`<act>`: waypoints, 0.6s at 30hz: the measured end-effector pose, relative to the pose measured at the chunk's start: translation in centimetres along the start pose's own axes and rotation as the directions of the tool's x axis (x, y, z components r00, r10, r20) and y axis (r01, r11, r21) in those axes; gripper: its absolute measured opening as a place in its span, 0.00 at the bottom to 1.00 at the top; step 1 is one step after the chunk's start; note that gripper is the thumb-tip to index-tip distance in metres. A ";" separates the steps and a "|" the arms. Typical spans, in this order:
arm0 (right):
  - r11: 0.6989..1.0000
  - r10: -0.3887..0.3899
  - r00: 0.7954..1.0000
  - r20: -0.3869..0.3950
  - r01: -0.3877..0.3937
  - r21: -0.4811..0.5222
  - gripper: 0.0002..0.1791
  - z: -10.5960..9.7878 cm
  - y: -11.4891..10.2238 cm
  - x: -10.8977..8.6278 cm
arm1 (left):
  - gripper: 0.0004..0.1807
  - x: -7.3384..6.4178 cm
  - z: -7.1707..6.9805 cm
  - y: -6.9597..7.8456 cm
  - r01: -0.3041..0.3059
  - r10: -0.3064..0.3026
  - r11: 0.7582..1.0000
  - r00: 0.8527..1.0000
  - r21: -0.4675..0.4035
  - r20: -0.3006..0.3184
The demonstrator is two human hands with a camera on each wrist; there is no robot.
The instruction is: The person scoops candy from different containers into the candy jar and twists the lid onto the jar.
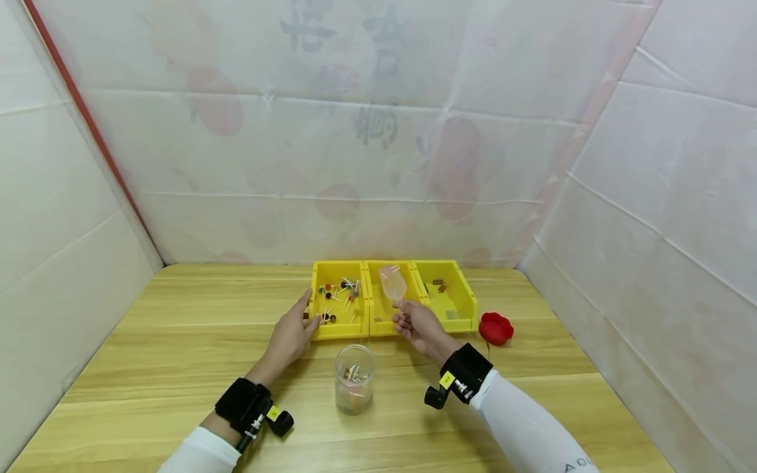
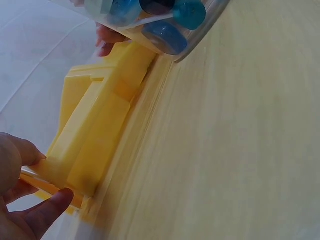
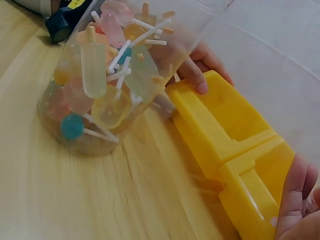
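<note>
Three joined yellow bins [image 1: 369,322] stand at the table's far side. My left hand [image 1: 291,334] grips the left bin's outer wall near its front corner, thumb and fingers on either side of the yellow wall [image 2: 82,145]. Loose miniature lollipops [image 1: 343,289] lie in that bin. Over the middle bin, my right hand [image 1: 421,328] holds a clear scoop [image 1: 393,284] by its handle, with some white sticks showing in its bowl. A clear jar [image 1: 353,394] stands upright in front of the bins, partly filled with miniature lollipops and ice pops [image 3: 94,70].
The right bin holds a few small brown pieces [image 1: 439,284]. Beside it on the table [image 1: 195,335] lies a red scalloped lid [image 1: 495,328]. White printed sheets [image 1: 355,164] close off the back and both sides.
</note>
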State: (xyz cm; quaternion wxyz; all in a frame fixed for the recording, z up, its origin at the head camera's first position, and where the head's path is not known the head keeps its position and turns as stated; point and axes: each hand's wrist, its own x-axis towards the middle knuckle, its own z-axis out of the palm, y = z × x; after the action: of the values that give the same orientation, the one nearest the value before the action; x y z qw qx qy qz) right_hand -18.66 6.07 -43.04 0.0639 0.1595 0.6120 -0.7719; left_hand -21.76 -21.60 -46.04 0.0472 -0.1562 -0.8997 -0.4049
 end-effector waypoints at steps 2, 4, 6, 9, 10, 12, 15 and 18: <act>1.000 -0.013 1.000 0.013 0.014 -0.011 0.20 -0.3 0.0 -0.2 | 0.38 0.0 0.0 0.0 -0.002 0.002 1.000 1.000 0.000 0.000; 0.999 -0.026 0.999 0.027 0.027 -0.035 0.21 -0.6 0.0 -0.4 | 0.38 0.0 0.0 0.0 0.002 -0.002 1.000 1.000 -0.003 -0.002; 0.998 -0.033 0.999 0.036 0.035 -0.059 0.22 -0.8 0.0 -0.6 | 0.38 0.0 0.1 0.0 0.000 0.000 1.000 1.000 -0.003 -0.003; 0.993 -0.039 0.998 0.042 0.044 -0.112 0.22 -1.3 -0.1 -1.0 | 0.38 0.1 0.1 0.0 0.000 0.000 1.000 1.000 -0.004 0.001; 0.991 -0.040 0.998 0.044 0.045 -0.123 0.22 -1.5 -0.2 -1.1 | 0.38 0.1 0.1 0.0 0.000 0.000 1.000 1.000 -0.005 0.003; 0.989 -0.039 0.998 0.042 0.044 -0.140 0.22 -1.8 -0.4 -1.4 | 0.38 0.1 0.1 0.0 -0.004 0.004 1.000 1.000 -0.005 0.008; 0.988 -0.044 0.998 0.040 0.049 -0.145 0.20 -2.2 -0.9 -2.0 | 0.38 0.1 0.1 -0.3 -0.012 0.012 1.000 1.000 -0.002 0.011; 0.988 -0.049 0.998 0.039 0.054 -0.148 0.19 -2.6 -1.3 -2.6 | 0.39 0.1 0.0 -0.5 -0.017 0.017 1.000 1.000 -0.007 0.013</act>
State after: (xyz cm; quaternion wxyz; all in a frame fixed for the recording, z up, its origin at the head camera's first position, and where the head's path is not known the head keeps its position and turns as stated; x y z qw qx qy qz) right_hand -16.13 8.64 -41.53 0.0663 0.1250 0.6705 -0.7283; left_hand -21.99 -21.85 -46.37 0.0444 -0.1667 -0.8971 -0.4067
